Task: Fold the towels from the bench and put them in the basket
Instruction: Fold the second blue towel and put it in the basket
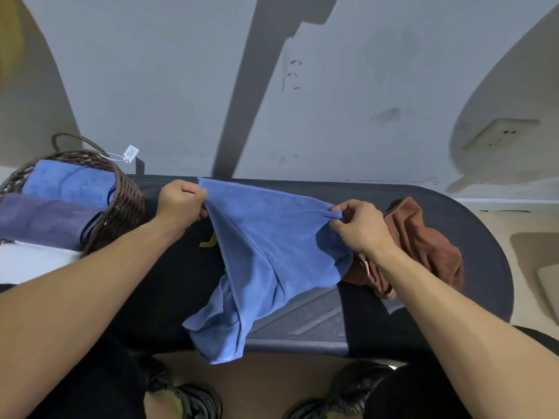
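L hand [181, 204] pinches top corner of blue towel [266, 252], fingers curled on the edge. R hand [360, 228] pinches opposite top corner, thumb + fingers bunching cloth. Towel hangs below the fingers, lower end draped over bench [472, 237] front edge. Brown towel [423, 246] crumpled just behind R fingers. Basket [121, 201] w/ folded towels left of L fingers.

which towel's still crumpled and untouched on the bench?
The brown towel, bunched at the bench's right end behind the right hand. The light blue towel is held by both hands; two others lie folded in the basket.
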Demonstrator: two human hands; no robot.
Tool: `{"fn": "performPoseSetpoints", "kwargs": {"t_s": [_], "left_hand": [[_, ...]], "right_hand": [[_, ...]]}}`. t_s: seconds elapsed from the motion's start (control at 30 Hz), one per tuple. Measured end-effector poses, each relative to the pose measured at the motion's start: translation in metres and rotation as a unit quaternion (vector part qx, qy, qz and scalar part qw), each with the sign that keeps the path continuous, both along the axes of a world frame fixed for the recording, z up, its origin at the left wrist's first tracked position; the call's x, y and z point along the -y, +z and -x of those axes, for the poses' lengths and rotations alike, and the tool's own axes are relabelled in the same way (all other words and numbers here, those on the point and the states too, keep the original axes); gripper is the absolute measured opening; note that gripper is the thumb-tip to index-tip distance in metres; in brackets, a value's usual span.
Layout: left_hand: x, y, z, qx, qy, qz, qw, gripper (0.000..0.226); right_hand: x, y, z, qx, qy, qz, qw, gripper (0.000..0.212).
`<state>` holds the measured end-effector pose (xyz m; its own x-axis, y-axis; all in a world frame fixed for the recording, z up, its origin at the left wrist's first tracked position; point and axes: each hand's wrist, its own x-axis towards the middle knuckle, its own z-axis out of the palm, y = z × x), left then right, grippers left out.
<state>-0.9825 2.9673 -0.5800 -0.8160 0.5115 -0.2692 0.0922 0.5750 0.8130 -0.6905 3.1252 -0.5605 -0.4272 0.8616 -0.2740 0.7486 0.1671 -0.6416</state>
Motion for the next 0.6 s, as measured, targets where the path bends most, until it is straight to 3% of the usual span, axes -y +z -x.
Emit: {"fn": "performPoseSetpoints", "kwargs": {"t_s": [0.1,0.17,0.23,0.33,0.47,0.53,0.6], "left_hand": [[-0.004,-0.008,-0.002,0.016,0.032,-0.020,0.999,0.016],[-0.005,-0.011,-0.005,0.032,0.035,0.021,0.999,0.025],[0.002,-0.006,-0.014,-0.043,-0.007,0.097,0.994,0.033],[0.022,0.009,-0.044,-0.168,-0.166,0.142,0.961,0.025],[0.059,0.014,-0.083,-0.146,-0.329,0.237,0.902,0.051],[0.076,0.008,-0.099,-0.141,-0.374,0.258,0.879,0.053],[0.088,0.002,-0.109,-0.119,-0.391,0.247,0.879,0.046]], "right_hand": [[-0.002,0.001,-0.004,0.035,0.021,0.032,0.999,0.036],[-0.001,0.004,-0.006,0.090,0.062,0.050,0.993,0.058],[0.001,0.005,-0.009,0.133,0.086,0.037,0.987,0.069],[0.005,0.010,-0.014,0.188,0.103,-0.002,0.977,0.051],[0.014,0.019,-0.015,0.272,0.151,0.039,0.950,0.039],[0.022,0.019,-0.013,0.302,0.184,0.072,0.933,0.039],[0.032,0.015,-0.009,0.330,0.222,0.098,0.912,0.038]]}}
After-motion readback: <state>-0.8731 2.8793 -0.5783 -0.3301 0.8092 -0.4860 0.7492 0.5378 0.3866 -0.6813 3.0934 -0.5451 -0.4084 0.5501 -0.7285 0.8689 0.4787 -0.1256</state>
